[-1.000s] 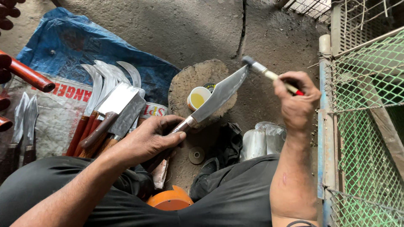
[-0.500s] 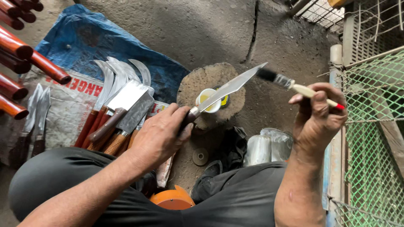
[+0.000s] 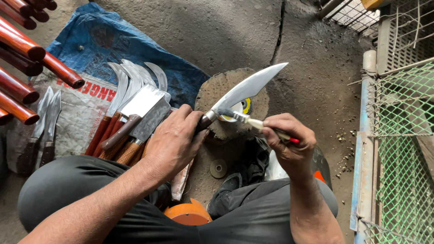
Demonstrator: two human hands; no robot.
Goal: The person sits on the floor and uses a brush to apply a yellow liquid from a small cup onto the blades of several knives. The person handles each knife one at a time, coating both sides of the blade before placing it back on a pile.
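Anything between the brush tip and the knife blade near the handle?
Nothing visible. The brush in the right hand has its dark tip right at the base of the knife, beside the left hand that grips the handle. The small yellow can sits behind the blade, not between.

One view only, from a camera on the person's head, looking steeply down past the chest to the lap and the ground in front. It sits close: both forearms enter from the bottom edge, and the left hand (image 3: 174, 144) and right hand (image 3: 289, 144) fill the middle of the frame. The dark trousers (image 3: 90, 190) span the bottom edge. The concrete floor (image 3: 226, 31) runs to the top edge, a sack (image 3: 77, 113) reaches the left edge, and a green mesh fence (image 3: 402, 149) lines the right edge.
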